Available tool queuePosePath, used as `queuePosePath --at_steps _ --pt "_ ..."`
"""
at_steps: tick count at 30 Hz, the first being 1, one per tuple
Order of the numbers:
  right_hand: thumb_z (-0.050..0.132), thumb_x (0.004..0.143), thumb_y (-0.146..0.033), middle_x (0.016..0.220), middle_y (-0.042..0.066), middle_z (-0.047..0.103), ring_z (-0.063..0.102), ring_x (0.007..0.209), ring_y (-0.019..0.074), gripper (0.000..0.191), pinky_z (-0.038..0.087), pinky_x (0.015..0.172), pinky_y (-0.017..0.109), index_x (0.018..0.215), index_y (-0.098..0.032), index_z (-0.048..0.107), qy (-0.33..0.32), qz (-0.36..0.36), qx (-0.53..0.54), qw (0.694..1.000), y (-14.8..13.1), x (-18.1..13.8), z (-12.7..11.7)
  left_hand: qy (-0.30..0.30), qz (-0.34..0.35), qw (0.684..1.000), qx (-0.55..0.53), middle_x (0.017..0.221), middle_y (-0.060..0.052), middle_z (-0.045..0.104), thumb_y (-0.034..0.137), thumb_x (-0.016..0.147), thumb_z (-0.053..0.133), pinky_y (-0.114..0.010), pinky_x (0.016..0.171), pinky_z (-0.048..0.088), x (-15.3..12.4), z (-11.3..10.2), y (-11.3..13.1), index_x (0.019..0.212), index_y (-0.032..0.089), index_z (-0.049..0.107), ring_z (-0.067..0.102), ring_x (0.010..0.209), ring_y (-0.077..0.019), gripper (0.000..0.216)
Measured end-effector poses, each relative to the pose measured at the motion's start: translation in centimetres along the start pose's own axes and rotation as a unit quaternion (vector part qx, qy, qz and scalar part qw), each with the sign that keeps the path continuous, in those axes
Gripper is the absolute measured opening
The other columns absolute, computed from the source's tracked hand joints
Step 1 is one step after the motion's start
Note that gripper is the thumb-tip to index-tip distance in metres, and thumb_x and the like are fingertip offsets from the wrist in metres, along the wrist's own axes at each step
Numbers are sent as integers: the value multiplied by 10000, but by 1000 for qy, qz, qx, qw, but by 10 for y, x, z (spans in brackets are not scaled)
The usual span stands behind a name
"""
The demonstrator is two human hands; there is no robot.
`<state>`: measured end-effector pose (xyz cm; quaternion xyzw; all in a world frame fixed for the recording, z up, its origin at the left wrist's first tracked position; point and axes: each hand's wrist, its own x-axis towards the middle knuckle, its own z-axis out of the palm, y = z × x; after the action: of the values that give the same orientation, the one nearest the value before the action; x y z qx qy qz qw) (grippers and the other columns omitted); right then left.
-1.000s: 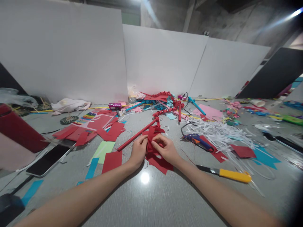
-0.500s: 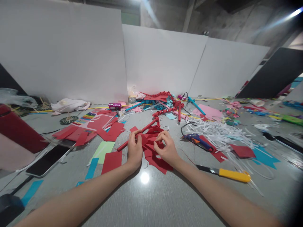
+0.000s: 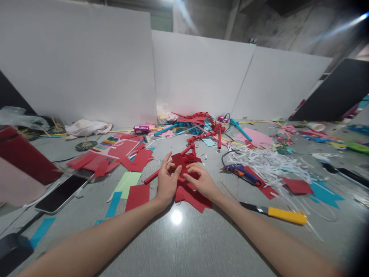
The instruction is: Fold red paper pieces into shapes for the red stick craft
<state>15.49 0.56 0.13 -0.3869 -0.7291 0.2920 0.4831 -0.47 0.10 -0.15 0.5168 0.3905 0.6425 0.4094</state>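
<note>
My left hand [image 3: 167,181] and my right hand [image 3: 201,181] meet over a heap of red paper pieces [image 3: 191,194] in the middle of the grey table [image 3: 184,238]. Both pinch a small red paper piece [image 3: 179,161] raised a little above the heap, the left thumb and fingers on its left side, the right fingertips on its lower right. A red paper roll [image 3: 170,163] runs diagonally behind my left hand toward a folded red paper chain [image 3: 201,132].
A yellow-handled knife [image 3: 276,213] and a blue glue gun [image 3: 240,171] lie right of my hands, beside white paper shreds [image 3: 268,161]. Red sheets [image 3: 115,154], a green card and a phone [image 3: 62,192] lie to the left. White boards [image 3: 196,73] wall the table's back.
My hands have drawn closer together and lifted one small red piece off the heap. The left hand has come off the red roll. The camera shifted slightly.
</note>
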Motion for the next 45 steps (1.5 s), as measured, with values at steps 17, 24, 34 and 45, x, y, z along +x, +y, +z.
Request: queuePosePath --at_steps 17,24,34,45 --pt "565 945 -461 745 -1 575 532 689 170 270 449 689 287 862 -204 577 164 24 33 986 0 -1 -4 -49 -39 996 59 753 -39 703 451 901 641 -256 590 474 5 -1 -5 1133 157 651 631 624 -169 375" --pt "624 891 -500 710 -18 601 529 655 153 325 430 654 281 815 -187 589 -5 35 12 999 -3 12 -20 -37 8 993 112 635 18 608 459 872 674 -225 523 411 -3 -15 13 1129 171 639 582 561 -148 387" --pt "631 922 -428 776 -2 667 580 691 151 259 440 673 275 863 -178 660 -14 12 0 1000 2 -16 -31 -151 -63 984 69 690 -32 715 529 859 670 -243 549 469 -18 -22 10 1075 161 611 634 561 -158 431" --pt "760 863 -349 1216 103 679 633 1098 237 443 467 976 401 1262 -213 623 -30 -72 -87 993 -9 -29 -31 -192 -81 976 68 686 -25 703 547 859 661 -243 517 461 -19 -23 8 1066 167 613 594 520 -143 435"
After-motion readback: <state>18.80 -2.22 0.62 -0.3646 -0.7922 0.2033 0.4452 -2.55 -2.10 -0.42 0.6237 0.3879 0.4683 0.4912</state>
